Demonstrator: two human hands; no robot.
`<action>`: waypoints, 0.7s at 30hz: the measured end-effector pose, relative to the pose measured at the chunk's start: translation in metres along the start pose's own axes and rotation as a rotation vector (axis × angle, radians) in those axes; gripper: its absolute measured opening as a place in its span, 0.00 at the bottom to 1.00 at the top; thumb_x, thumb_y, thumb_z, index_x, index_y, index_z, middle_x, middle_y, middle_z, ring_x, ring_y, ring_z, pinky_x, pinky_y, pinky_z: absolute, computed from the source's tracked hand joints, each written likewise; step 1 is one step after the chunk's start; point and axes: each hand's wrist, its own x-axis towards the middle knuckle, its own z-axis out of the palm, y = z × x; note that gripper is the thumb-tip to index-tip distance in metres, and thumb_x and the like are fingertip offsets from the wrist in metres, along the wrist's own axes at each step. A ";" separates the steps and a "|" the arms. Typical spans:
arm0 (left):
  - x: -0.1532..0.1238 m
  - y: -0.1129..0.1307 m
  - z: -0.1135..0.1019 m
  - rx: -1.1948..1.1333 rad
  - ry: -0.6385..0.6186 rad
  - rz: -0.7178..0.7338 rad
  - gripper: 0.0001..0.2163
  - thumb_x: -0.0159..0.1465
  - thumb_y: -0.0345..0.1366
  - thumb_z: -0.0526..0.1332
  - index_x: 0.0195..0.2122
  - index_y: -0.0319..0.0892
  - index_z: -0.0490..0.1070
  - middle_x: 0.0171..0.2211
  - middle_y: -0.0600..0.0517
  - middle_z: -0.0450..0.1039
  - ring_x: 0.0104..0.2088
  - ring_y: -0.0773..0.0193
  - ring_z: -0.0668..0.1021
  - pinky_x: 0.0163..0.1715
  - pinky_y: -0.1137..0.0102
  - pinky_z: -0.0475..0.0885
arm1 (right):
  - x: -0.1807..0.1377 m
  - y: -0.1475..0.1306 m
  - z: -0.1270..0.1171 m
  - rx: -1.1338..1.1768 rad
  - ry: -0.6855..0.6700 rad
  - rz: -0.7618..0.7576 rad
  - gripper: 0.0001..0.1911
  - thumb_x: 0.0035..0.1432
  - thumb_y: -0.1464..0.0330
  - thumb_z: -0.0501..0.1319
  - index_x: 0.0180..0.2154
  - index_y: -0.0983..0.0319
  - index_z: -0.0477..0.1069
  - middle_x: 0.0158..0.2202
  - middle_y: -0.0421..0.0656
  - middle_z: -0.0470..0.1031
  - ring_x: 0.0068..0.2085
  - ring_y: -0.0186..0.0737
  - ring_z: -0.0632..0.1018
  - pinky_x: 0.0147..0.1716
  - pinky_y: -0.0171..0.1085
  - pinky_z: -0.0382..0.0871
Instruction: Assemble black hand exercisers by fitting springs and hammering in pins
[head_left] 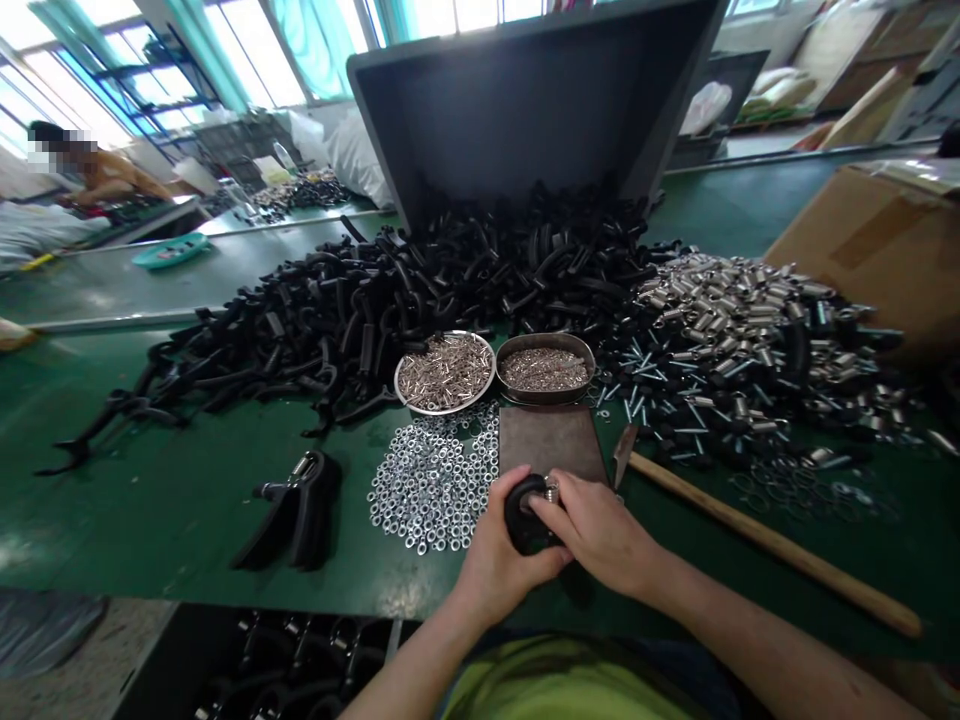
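Observation:
My left hand (491, 565) is wrapped around a curved black plastic clamp part (517, 510) just in front of a flat metal block (555, 440). My right hand (607, 525) is closed against the same part, its fingers at a small coil spring (553, 489) on top. My fingers hide much of the part. Left of my hands lies a spread of metal nuts (431, 485). Farther left, a black spring clamp (300, 510) with its spring and screw fitted rests on the green table (150, 510).
Behind the block stand a round dish of pins (446, 372) and an oval tin (545, 372). Black handles (360, 300) pile up before a tipped grey bin (525, 110). Springs (720, 310) and screws heap at right, near a hammer (772, 545) and cardboard box (877, 250). A person (112, 175) sits far left.

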 end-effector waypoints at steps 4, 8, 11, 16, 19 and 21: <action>0.014 0.002 0.000 0.011 -0.067 0.002 0.36 0.45 0.30 0.68 0.55 0.44 0.55 0.45 0.50 0.70 0.43 0.60 0.75 0.44 0.66 0.71 | 0.010 0.004 0.000 -0.105 -0.015 0.022 0.12 0.63 0.65 0.48 0.38 0.65 0.67 0.36 0.49 0.75 0.37 0.46 0.77 0.34 0.38 0.61; 0.036 -0.001 0.007 -0.018 -0.105 -0.030 0.37 0.47 0.31 0.69 0.56 0.45 0.53 0.44 0.51 0.71 0.39 0.62 0.76 0.40 0.68 0.71 | 0.028 0.017 -0.005 -0.165 -0.045 0.027 0.16 0.65 0.64 0.46 0.39 0.65 0.69 0.36 0.49 0.76 0.38 0.44 0.77 0.35 0.37 0.62; 0.059 -0.003 0.001 0.118 -0.108 0.037 0.33 0.49 0.34 0.69 0.55 0.45 0.58 0.45 0.50 0.71 0.42 0.60 0.75 0.43 0.66 0.70 | 0.044 0.026 -0.019 -0.336 -0.078 0.003 0.20 0.64 0.59 0.47 0.35 0.63 0.72 0.33 0.50 0.77 0.36 0.47 0.78 0.32 0.38 0.63; 0.109 0.008 -0.058 0.617 0.223 0.252 0.08 0.59 0.33 0.61 0.40 0.42 0.71 0.39 0.48 0.71 0.42 0.59 0.73 0.43 0.64 0.70 | 0.087 0.014 -0.045 -0.411 0.011 -0.113 0.13 0.62 0.65 0.53 0.35 0.61 0.74 0.37 0.47 0.77 0.41 0.45 0.76 0.37 0.38 0.64; 0.132 0.012 -0.095 0.954 0.390 0.141 0.06 0.59 0.34 0.61 0.37 0.40 0.73 0.38 0.46 0.71 0.43 0.55 0.72 0.44 0.63 0.68 | 0.126 -0.006 -0.042 -0.385 0.086 -0.196 0.11 0.63 0.67 0.53 0.38 0.59 0.74 0.41 0.44 0.76 0.46 0.41 0.74 0.43 0.36 0.62; 0.142 0.010 -0.108 1.063 0.387 0.063 0.07 0.58 0.34 0.62 0.38 0.39 0.73 0.39 0.44 0.71 0.44 0.53 0.72 0.44 0.63 0.68 | 0.151 -0.019 -0.032 -0.374 0.124 -0.216 0.10 0.62 0.67 0.54 0.39 0.60 0.74 0.42 0.46 0.75 0.47 0.42 0.72 0.44 0.36 0.62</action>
